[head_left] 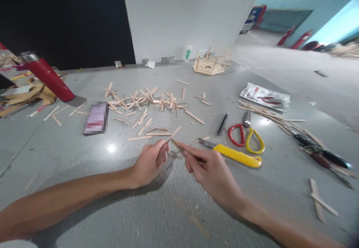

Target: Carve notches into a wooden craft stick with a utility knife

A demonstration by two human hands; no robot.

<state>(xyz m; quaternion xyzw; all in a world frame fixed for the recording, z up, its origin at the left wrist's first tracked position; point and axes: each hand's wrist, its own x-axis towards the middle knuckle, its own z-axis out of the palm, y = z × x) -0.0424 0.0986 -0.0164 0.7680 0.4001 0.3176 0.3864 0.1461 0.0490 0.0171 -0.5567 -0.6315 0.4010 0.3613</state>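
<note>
My left hand (pixel 151 162) is closed in a pinch on a pale wooden craft stick (pixel 175 132), whose far end sticks out up and to the right. Closed too, my right hand (pixel 210 171) grips a thin brownish strip (pixel 176 144); its exact kind is unclear. The strip's tip comes very close to the stick, and I cannot tell whether they touch. Just beyond my right hand lies a yellow utility knife (pixel 238 155). Past the left hand, several loose craft sticks (pixel 139 138) lie on the grey table (pixel 117 210).
A craft-stick frame (pixel 209 69) stands at the back near a glue tube (pixel 188 53). Red-and-yellow-handled cutters (pixel 246 130), a black pen (pixel 223 124) and a foil packet (pixel 265 96) lie right. A red bottle (pixel 52 77) and a phone (pixel 95 118) are left.
</note>
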